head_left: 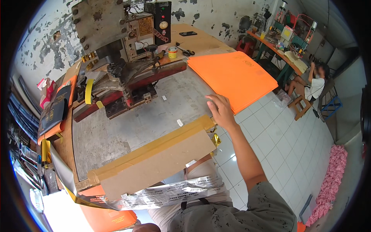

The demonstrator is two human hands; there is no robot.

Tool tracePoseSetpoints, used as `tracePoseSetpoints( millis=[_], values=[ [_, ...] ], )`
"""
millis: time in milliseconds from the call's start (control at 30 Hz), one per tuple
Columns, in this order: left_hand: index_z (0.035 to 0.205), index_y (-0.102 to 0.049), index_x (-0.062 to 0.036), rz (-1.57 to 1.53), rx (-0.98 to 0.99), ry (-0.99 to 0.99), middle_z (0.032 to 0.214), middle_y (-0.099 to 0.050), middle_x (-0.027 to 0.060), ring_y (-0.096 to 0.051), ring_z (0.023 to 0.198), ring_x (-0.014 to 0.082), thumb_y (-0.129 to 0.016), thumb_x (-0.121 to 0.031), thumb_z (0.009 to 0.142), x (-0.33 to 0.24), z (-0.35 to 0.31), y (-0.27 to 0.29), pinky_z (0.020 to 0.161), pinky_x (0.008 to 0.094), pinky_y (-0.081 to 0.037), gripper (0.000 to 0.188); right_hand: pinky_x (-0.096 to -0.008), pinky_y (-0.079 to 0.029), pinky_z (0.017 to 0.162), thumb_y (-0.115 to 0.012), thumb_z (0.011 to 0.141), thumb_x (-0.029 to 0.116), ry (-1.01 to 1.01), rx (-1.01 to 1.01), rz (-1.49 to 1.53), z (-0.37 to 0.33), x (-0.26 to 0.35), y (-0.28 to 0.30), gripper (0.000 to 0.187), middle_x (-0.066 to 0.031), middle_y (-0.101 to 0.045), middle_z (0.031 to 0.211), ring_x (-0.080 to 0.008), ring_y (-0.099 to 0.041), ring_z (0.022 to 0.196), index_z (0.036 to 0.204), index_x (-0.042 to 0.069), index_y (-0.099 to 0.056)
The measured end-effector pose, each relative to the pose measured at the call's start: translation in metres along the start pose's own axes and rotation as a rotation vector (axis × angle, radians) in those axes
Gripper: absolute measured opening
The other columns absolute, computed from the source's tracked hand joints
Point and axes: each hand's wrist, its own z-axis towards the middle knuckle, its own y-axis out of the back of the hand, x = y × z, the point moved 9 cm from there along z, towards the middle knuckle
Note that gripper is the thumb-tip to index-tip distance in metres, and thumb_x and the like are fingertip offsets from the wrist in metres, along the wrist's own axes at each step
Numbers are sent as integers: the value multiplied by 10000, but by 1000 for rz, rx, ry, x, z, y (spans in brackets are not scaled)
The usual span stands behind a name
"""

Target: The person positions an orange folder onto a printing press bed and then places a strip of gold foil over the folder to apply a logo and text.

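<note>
My right hand [221, 111] hovers over the table's front right part, fingers loosely bent and apart, holding nothing. Just beyond it lies a stack of orange paper covers [235, 75]. A grey-brown cardboard strip [158, 162], edged with brown tape [154, 145], runs along the front of the table near my right wrist. Only a bit of skin shows at the lower edge, perhaps my left arm; my left hand cannot be seen. Close to it, more orange covers [110, 216] hang at the lower left, partly hidden by a long foil sheet [174, 193].
A heavy press [116, 69] stands on the metal table plate [181, 89]. Behind it are scissors [185, 50], a small yellow tin [172, 52] and a phone [188, 33]. Dark covers [56, 110] lie at the left. Another person [315, 85] sits far right by a workbench [282, 50].
</note>
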Motion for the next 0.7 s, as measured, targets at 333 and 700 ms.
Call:
tracePoseSetpoints(
  millis=[333, 700],
  values=[
    [1197, -763, -65, -39, -59, 82, 1158, -741, 178, -753, 998, 354, -541, -217, 1112, 21, 3, 21, 874, 593, -587, 282, -464, -469, 1116, -649, 1086, 387, -176, -177, 52, -7, -20, 1, 371, -108, -732, 1306, -345, -644, 1240, 1271, 83, -750],
    [1149, -768, -69, -58, -79, 122, 1108, -748, 153, -749, 943, 332, -604, -216, 1085, 27, 3, 31, 817, 551, -575, 229, -449, -485, 1090, -689, 1064, 393, -127, -171, 16, -7, -15, 2, 379, -104, -742, 1273, -327, -666, 1198, 1256, 73, -751]
  ],
)
